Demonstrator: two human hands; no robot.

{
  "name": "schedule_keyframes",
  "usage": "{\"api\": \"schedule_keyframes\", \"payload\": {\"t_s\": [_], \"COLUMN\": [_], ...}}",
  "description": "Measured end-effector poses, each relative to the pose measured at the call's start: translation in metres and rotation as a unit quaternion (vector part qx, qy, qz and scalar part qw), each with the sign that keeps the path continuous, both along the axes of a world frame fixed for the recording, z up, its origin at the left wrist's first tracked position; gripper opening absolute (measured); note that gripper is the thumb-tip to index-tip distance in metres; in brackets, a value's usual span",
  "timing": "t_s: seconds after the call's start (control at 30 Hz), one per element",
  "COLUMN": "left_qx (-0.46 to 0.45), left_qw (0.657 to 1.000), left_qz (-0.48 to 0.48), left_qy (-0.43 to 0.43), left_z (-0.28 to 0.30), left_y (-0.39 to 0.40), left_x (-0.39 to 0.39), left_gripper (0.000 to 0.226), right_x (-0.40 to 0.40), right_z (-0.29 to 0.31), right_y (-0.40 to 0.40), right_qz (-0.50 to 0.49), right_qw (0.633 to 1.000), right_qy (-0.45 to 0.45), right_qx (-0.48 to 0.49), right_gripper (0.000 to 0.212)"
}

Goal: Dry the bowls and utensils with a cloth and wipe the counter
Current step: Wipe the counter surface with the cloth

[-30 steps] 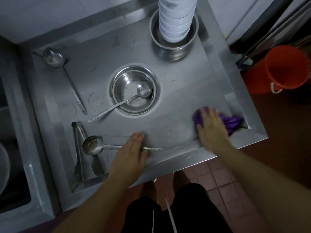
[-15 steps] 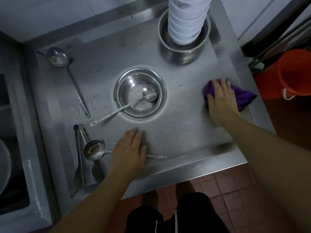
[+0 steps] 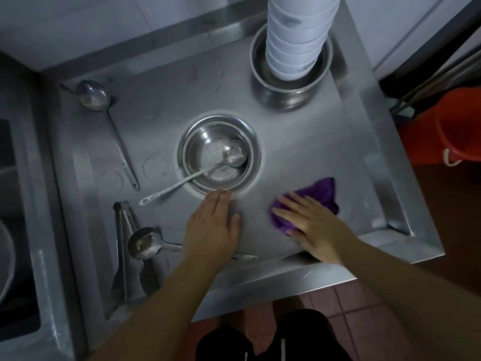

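Right hand presses flat, grip open, on the purple cloth near the table's lower-right raised edge; left hand, grip open, rests flat below the centre steel bowl.

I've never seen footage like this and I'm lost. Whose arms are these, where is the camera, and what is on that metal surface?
The camera sits on a person's head, looking down, so the arms are their own. No machine here. The right hand presses flat on a purple cloth, wiping the steel counter. The left hand rests flat on the counter, holding nothing. In the middle stands a steel bowl with a ladle in it. At the back, stacked white bowls stand in a metal pot. More ladles and tongs lie at the left.
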State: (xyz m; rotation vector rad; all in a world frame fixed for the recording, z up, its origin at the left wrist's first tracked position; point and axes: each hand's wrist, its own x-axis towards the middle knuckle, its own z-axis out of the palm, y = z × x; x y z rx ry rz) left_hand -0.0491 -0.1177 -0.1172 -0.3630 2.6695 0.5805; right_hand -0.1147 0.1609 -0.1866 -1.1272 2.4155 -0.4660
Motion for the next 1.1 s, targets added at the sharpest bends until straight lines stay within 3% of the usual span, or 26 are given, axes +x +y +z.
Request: {"api": "schedule_keyframes", "payload": {"t_s": [0.1,0.2,0.27,0.33,0.47,0.57,0.63,0.73,0.83,0.9,0.97,1.1], "left_qx": [0.004,0.009,0.010,0.009,0.017,0.018,0.016,0.007,0.004,0.000,-0.008,-0.004], "left_qw": [1.000,1.000,1.000,1.000,0.999,0.999,0.999,1.000,0.999,0.998,0.998,0.998], "left_qz": [-0.001,0.008,0.015,0.022,0.027,0.028,0.027,0.029,0.048,0.056,0.058,0.061], "left_qy": [-0.009,-0.014,-0.011,-0.010,-0.009,-0.005,-0.007,-0.009,-0.006,-0.002,0.001,-0.008], "left_z": [-0.001,-0.001,0.000,0.002,0.006,0.010,0.012,0.019,0.029,0.034,0.036,0.033], "left_y": [0.001,0.003,0.005,0.007,0.015,0.023,0.027,0.031,0.034,0.034,0.032,0.024], "left_x": [0.003,0.009,0.012,0.014,0.014,0.013,0.015,0.020,0.024,0.026,0.030,0.033], "left_gripper": [0.061,0.061,0.060,0.059,0.059,0.058,0.058,0.058,0.057,0.056,0.056,0.057], "right_x": [-0.022,-0.077,-0.108,-0.118,-0.060,0.010,0.029,-0.002,-0.060,-0.083,-0.086,-0.047], "right_z": [0.000,0.002,0.002,0.004,0.012,0.018,0.019,0.017,0.019,0.018,0.016,0.017], "right_y": [0.028,0.003,-0.024,-0.047,-0.039,0.003,0.034,0.062,0.047,0.018,-0.011,-0.035], "right_qz": [-0.172,-0.389,-0.441,-0.418,-0.176,-0.042,-0.003,-0.098,-0.343,-0.416,-0.430,-0.308], "right_qw": [0.985,0.921,0.897,0.909,0.982,0.992,0.993,0.993,0.938,0.907,0.901,0.946], "right_qy": [0.025,0.014,0.017,0.006,-0.038,-0.117,-0.121,-0.062,-0.045,-0.064,-0.063,-0.091], "right_qx": [0.006,0.017,0.006,-0.003,-0.051,-0.030,-0.009,-0.009,0.017,0.014,-0.019,-0.033], "right_gripper": [0.057,0.060,0.059,0.059,0.061,0.063,0.060,0.059,0.059,0.060,0.061,0.065]}}
